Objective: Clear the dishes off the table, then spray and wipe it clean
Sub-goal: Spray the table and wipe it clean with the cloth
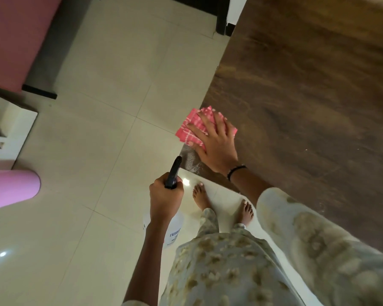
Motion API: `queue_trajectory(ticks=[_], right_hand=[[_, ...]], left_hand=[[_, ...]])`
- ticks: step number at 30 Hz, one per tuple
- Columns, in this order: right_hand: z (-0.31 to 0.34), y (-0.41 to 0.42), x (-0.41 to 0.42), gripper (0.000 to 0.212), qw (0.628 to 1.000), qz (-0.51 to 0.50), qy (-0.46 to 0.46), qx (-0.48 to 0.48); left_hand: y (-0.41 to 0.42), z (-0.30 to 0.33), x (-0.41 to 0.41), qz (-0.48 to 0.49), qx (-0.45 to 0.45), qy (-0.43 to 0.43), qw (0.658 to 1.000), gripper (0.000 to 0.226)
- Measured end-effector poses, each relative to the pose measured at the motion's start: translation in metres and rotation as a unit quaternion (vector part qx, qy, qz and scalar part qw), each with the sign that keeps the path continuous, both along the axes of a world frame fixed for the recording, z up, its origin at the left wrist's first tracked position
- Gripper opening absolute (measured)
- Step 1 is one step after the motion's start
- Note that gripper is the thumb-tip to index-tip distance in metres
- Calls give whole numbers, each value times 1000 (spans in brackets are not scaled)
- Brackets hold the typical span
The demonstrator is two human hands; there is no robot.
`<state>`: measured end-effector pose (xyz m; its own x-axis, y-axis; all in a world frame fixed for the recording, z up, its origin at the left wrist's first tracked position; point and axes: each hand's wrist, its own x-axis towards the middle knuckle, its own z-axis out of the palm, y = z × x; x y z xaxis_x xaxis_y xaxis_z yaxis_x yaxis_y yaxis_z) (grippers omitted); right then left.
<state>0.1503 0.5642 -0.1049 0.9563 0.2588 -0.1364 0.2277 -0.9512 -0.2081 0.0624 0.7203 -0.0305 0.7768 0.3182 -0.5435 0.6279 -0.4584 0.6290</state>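
A dark brown wooden table fills the right side of the head view, with no dishes on the part I see. My right hand lies flat with fingers spread on a folded pink-and-white cloth at the table's near left corner; part of the cloth overhangs the edge. A wet sheen shows on the corner just below the cloth. My left hand is closed around the neck of a clear spray bottle with a black trigger head, held over the floor beside the table corner.
Pale glossy floor tiles spread to the left. A pink cushioned seat is at the top left, a white shelf unit below it, and a pink cylindrical container at the left edge. My bare feet stand by the table corner.
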Motion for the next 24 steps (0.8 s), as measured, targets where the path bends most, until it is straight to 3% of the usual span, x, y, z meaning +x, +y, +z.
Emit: queue_trajectory(ticks=[7,12,18,24], right_hand=[[2,26,-58,47,994,92,11,53],[-4,-25,-79,49,977,208,27,34],[-1,-89,-48,54,989,144,44,-9],[1,-106,40,55,998,46,5,-30]], left_hand=[[3,6,9,-9,-2,-4,1000,40],[1,15,22,-8,-14,-7,1000,34],[-17,13,52,-23,-31,-30,999,23],[-56,18,103,-87,-51,-65,993,20]])
